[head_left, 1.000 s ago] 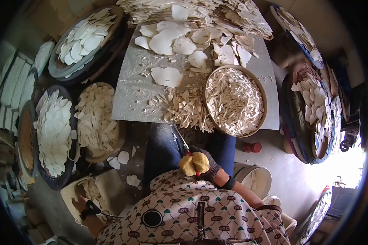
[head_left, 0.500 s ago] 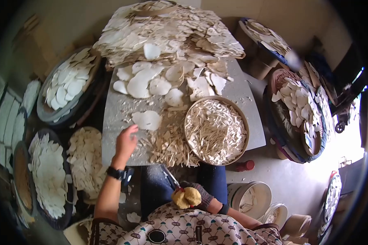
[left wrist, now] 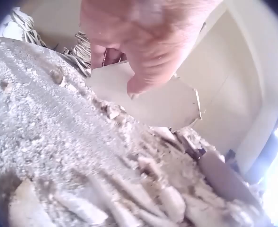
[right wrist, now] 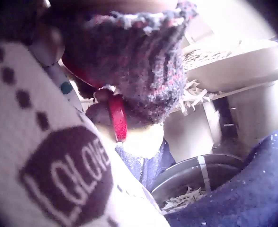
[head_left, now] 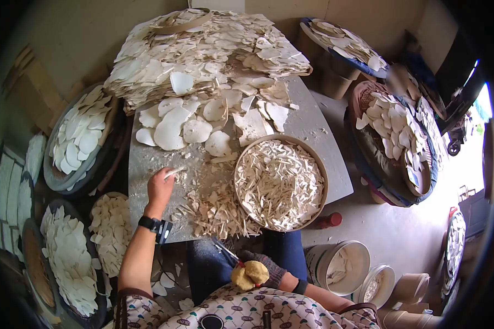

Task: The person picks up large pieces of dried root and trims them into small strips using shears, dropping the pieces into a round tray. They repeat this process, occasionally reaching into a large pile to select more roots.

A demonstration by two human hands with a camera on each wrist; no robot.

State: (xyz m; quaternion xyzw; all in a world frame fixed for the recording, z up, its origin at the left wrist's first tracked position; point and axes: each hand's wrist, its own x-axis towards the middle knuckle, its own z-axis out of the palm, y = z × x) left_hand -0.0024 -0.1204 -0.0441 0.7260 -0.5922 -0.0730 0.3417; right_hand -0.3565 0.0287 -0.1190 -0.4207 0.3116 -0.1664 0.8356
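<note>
In the head view, the left hand (head_left: pixel 160 190) pinches a thin white slice (head_left: pixel 174 171) over the left part of the grey table (head_left: pixel 339 189); the slice shows nearly edge-on there, as a narrow pale strip. Near it lies a loose heap of cut strips (head_left: pixel 217 213), cream to tan, which reaches the table's front edge and the side of a round tray (head_left: pixel 324 170) filled with whiter strips. Broad, rounded slices (head_left: pixel 196 131) lie farther back, in front of a tall layered stack (head_left: pixel 164 68). Low over the lap, the right hand (head_left: pixel 263 265), in a knitted glove, holds scissors (head_left: pixel 225 250) with a bulky yellow padding (head_left: pixel 250 275) on the handles, the blades directed towards the table. In the left wrist view, the thumb presses the near face of the held slice while fingers curl behind it; the face is matte, smooth and off-white, broad in outline, with a small ragged lip at its right edge. White crumbs (left wrist: pixel 49 127) cover the tabletop below. In the right wrist view, the dark-grey glove (right wrist: pixel 143 66) has reddish flecks and a red handle (right wrist: pixel 118 118) shows below it, though the dim picture makes the separate fingers hard to tell.
</note>
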